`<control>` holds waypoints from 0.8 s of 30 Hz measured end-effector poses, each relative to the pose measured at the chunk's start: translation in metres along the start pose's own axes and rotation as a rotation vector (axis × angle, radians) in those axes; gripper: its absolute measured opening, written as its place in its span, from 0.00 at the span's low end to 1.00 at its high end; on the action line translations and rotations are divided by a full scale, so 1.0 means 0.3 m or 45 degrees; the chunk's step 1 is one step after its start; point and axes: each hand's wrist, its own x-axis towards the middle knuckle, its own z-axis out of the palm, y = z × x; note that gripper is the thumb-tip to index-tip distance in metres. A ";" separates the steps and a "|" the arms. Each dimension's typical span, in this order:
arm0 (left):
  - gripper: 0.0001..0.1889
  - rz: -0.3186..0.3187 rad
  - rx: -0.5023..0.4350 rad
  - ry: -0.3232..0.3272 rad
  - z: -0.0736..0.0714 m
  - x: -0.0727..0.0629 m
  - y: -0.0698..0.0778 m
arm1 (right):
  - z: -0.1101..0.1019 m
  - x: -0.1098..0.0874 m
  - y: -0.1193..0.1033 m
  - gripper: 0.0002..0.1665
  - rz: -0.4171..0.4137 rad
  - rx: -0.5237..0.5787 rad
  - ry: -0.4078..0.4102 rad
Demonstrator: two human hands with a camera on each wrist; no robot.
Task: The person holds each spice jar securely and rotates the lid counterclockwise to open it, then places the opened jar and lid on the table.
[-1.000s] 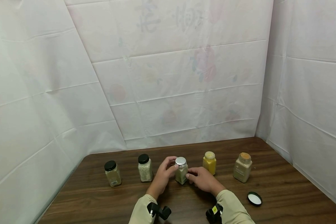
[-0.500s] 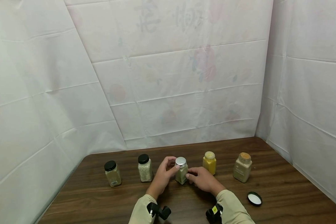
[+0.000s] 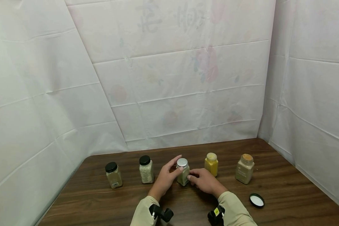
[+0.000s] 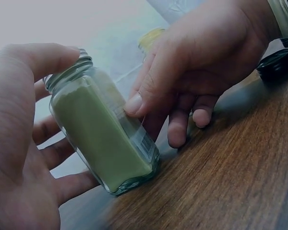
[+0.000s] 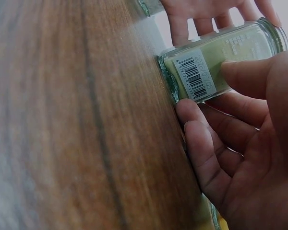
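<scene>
A square glass jar of green powder [image 3: 182, 179] with a silver top stands on the table between both hands. My right hand [image 3: 205, 181] pinches its lower body, thumb on the near side [image 5: 249, 79] and fingers behind. A barcode label [image 5: 194, 74] faces the right wrist camera. My left hand [image 3: 164, 180] is spread loosely about the other side, its fingers nearly straight. In the left wrist view its thumb [image 4: 55, 60] reaches across the threaded neck [image 4: 69, 74], while the other fingers lie partly hidden behind the glass.
Two black-lidded jars, one pale [image 3: 147, 172] and one tan-green [image 3: 114, 178], stand at left. Behind the right hand is a yellow jar [image 3: 211, 165]; farther right stands a beige jar with an orange-brown top [image 3: 244, 171]. A dark lid [image 3: 256, 200] lies white-side up nearby.
My left fingers have straightened and spread, the index fingertip lifting away behind the silver top and the thumb shifting slightly right. The right hand and jar stay in place.
</scene>
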 end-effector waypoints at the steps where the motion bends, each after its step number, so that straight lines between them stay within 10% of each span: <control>1: 0.27 -0.007 0.007 -0.003 0.000 0.000 -0.001 | 0.000 0.000 0.000 0.21 -0.002 -0.004 0.000; 24: 0.21 0.011 -0.196 0.081 0.004 -0.001 0.002 | 0.000 -0.004 -0.006 0.22 0.026 -0.001 0.020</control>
